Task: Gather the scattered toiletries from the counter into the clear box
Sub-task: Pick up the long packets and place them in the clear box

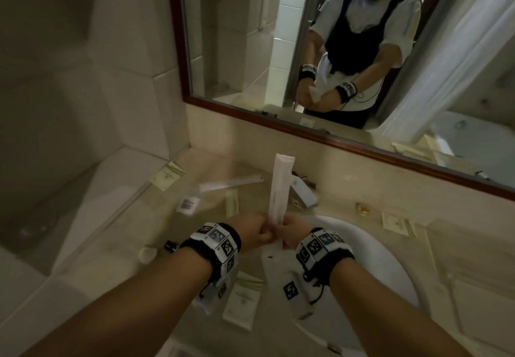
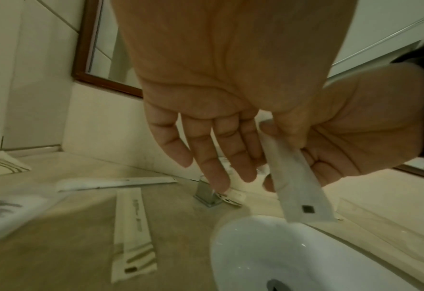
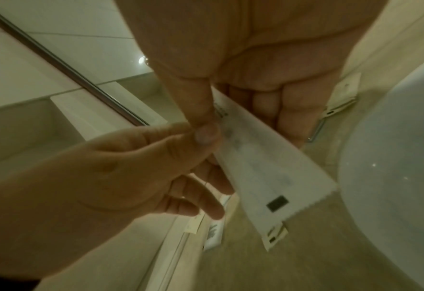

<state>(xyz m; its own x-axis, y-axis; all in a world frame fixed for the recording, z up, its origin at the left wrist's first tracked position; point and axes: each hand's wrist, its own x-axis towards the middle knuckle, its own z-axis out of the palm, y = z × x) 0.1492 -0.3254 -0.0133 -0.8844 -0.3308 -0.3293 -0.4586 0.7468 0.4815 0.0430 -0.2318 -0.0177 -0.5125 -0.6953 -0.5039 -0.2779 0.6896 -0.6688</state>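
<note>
A long white toothbrush packet stands upright above the sink's near-left rim, held at its lower end by both hands. My left hand pinches it between thumb and forefinger, with the other fingers hanging straight. My right hand grips it with the thumb in front and the fingers curled behind. The packet has a small dark square near one end. More toiletries lie on the counter: a long white packet, a barcoded sachet and a cream packet. I cannot make out a clear box.
A white sink lies at the right with a chrome faucet behind it. Cream sachets lie at the front, the back left and right of the sink. A small dark-capped bottle lies near the left edge. A mirror hangs above.
</note>
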